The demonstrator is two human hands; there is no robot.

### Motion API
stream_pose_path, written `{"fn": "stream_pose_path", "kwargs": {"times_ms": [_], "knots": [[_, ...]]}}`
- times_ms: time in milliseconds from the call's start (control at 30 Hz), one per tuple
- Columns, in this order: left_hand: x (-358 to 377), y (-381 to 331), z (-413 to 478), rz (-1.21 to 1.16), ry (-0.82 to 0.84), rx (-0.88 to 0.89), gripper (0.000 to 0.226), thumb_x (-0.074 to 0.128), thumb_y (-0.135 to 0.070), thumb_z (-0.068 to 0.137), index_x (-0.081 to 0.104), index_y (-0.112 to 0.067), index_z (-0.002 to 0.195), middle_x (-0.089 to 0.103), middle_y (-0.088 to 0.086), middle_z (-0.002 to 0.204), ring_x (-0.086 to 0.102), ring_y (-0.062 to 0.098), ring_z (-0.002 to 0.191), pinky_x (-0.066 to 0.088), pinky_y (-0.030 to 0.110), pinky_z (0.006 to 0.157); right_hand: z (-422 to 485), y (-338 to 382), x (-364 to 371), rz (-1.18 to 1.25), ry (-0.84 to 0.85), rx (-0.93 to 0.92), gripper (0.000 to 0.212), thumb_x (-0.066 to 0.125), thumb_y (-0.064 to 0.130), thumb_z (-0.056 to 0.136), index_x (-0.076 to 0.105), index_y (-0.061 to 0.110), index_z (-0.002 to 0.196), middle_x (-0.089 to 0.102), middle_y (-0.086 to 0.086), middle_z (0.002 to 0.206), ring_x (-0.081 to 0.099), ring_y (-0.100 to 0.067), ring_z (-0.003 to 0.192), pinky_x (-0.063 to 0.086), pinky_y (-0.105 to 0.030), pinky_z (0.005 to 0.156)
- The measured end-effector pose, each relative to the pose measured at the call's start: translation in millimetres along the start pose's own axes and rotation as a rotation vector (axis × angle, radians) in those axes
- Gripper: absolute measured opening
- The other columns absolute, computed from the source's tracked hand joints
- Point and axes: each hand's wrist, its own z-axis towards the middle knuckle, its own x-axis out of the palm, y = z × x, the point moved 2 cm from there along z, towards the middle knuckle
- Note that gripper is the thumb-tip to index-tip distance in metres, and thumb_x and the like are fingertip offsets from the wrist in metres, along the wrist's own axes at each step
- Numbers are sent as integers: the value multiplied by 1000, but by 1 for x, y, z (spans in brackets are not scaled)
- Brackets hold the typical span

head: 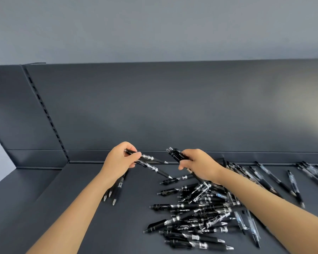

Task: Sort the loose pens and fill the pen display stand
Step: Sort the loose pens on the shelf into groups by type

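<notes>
Left hand [117, 162], centre frame: fingers clenched round the clip ends of two black pens [151, 158], tips pointing right, held just above the shelf [81, 208]. The pens are splayed slightly apart, one above the other.
Right hand [198, 165], just right of centre: fingers grasping a bundle of black pens [176, 155], whose clicker ends stick out toward upper left.
The main pile of loose pens [200, 213] lies lower right on the shelf, crisscrossed and partly under the right forearm.
A small group of pens [117, 189] lies side by side under the left wrist, tips toward the bottom of the frame.
More scattered pens [275, 178] at right, running off the frame edge.
Behind them is the dark back panel [173, 107], with a slotted upright [44, 110] at left.
</notes>
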Motion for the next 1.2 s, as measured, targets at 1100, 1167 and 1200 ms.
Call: {"fn": "stream_pose_path", "kwargs": {"times_ms": [1100, 1167, 1200], "knots": [[-43, 104, 29, 482, 226, 96, 57, 51, -40, 95, 37, -20, 146, 31, 2, 153, 27, 19, 141, 22, 29, 112, 61, 39, 153, 88, 59, 339, 35, 44, -9, 81, 48, -13, 115, 55, -29, 125, 49, -43, 119, 43, -59, 96], [-27, 103, 11, 594, 308, 134, 60, 44, -50, 95, 28, -31, 149, 8, -5, 161, 2, 21, 148, 8, 39, 119, 61, 40, 149, 73, 42, 311, 39, 38, -9, 83, 47, -11, 121, 53, -27, 128, 50, -43, 119, 46, -57, 94], [-19, 101, 5, 660, 337, 152, 60, 42, -55, 94, 25, -36, 149, -1, -8, 161, -7, 23, 148, 2, 46, 120, 62, 40, 147, 63, 37, 298, 41, 37, -9, 85, 48, -6, 125, 53, -22, 131, 51, -39, 121, 48, -51, 96]]}}
